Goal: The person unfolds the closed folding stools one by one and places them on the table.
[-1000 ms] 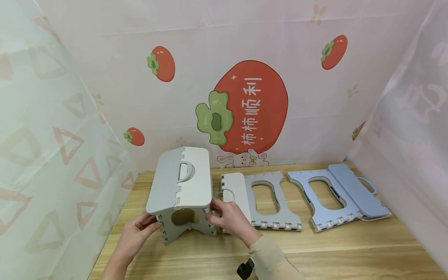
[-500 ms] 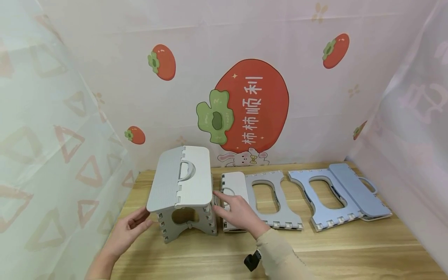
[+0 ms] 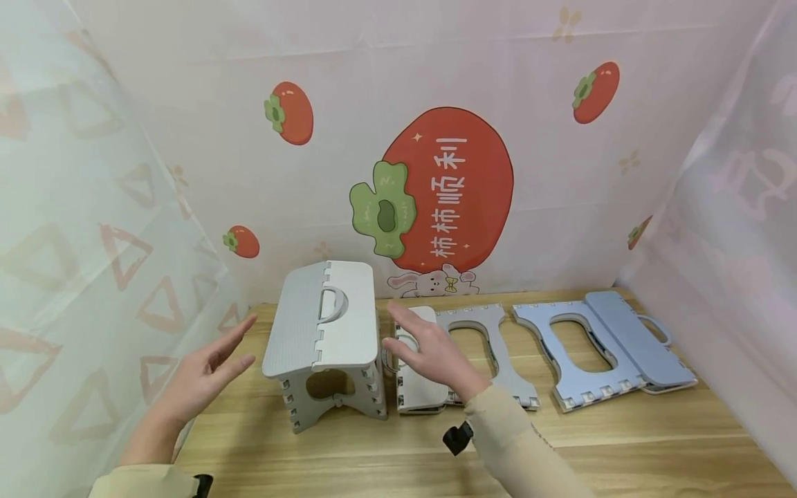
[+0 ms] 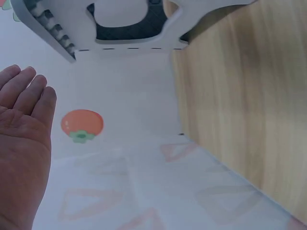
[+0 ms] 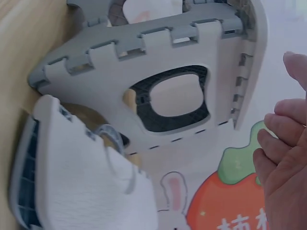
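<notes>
A folding stool (image 3: 349, 318) stands on its legs at the left of the table, its grey and white top slightly peaked along the hinge line, with a handle slot in the middle. My left hand (image 3: 208, 370) hovers left of it, fingers extended and holding nothing; the palm shows in the left wrist view. To the stool's right, my right hand (image 3: 432, 349) is raised above a folded grey and white stool (image 3: 479, 366), fingers extended. In the right wrist view the standing stool's side panel (image 5: 163, 105) lies apart from my right fingers (image 5: 283, 129).
A folded blue stool (image 3: 598, 353) lies flat at the right of the wooden table (image 3: 623, 443). Printed cloth with persimmons encloses the back (image 3: 542, 228) and both sides of the table.
Both hands have let go of the standing stool's legs and moved up and away, the left hand leftwards, the right hand rightwards. The stool stays in place.
</notes>
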